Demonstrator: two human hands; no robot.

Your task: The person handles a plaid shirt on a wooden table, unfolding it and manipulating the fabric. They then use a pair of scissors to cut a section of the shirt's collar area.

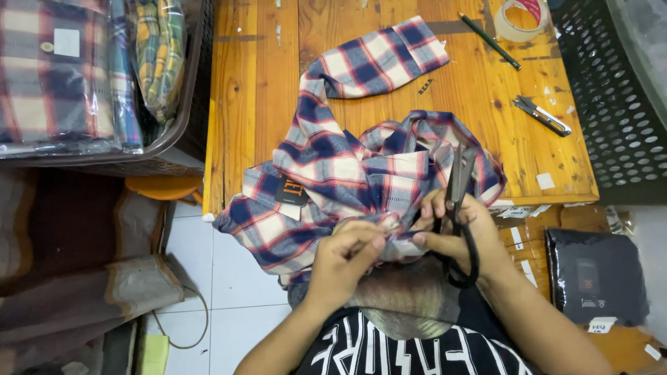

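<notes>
A blue, red and white plaid shirt [333, 167] lies crumpled over the near edge of a wooden table [250, 83], one sleeve stretched toward the far side. My left hand [347, 257] pinches a fold of the shirt's fabric at the near edge. My right hand [455, 232] holds black scissors [458, 184] with the blades pointing up and away, fingers also touching the same fold. A black tag [292, 191] hangs on the shirt.
On the table lie a green pencil [490, 42], a roll of tape [520, 17] and a utility knife [542, 116]. A basket [177, 125] of bagged plaid shirts stands left. A black perforated crate [611, 104] is right; a dark packaged item [594, 278] lies below it.
</notes>
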